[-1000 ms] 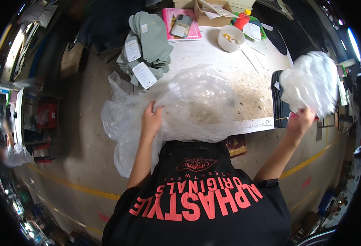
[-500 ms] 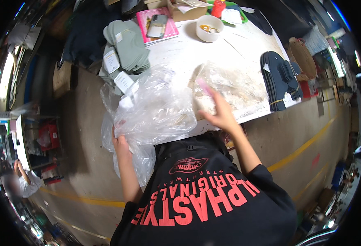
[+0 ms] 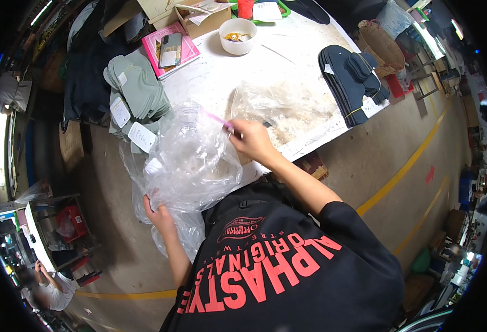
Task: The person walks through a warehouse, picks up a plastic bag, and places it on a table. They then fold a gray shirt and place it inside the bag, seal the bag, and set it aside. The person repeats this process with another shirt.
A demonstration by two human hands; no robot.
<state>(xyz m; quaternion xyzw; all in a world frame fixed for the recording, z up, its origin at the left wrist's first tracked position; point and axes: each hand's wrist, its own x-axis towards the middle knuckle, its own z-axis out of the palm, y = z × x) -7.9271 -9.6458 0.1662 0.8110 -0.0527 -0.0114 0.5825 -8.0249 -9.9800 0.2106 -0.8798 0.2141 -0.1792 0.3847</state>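
Observation:
A large see-through plastic bag point(image 3: 193, 149) lies crumpled over the near left part of the white table point(image 3: 210, 72) and hangs over its front edge. My left hand point(image 3: 159, 214) grips the bag's lower edge between thumb and fingers. My right hand point(image 3: 253, 139) is closed on a slim pink stick-like thing point(image 3: 218, 119), whose tip reaches over the bag; its exact kind is not visible. Just beyond my right hand lies a second crumpled see-through bag point(image 3: 271, 102). Beside the left bag sit stacks of grey-green, sole-shaped pieces point(image 3: 144, 91) with white tags.
A banded stack of dark sole-shaped pieces point(image 3: 345, 83) lies at the table's right edge. Farther back are a white bowl point(image 3: 237, 47), a pink book point(image 3: 191, 52) with a phone point(image 3: 170, 51), and a cardboard box point(image 3: 204, 22). A person point(image 3: 55, 290) sits at far left.
My right hand has moved left with the pink thing, from over the second bag to the large bag. The left hand still holds the bag. The whole view has shifted and turned somewhat.

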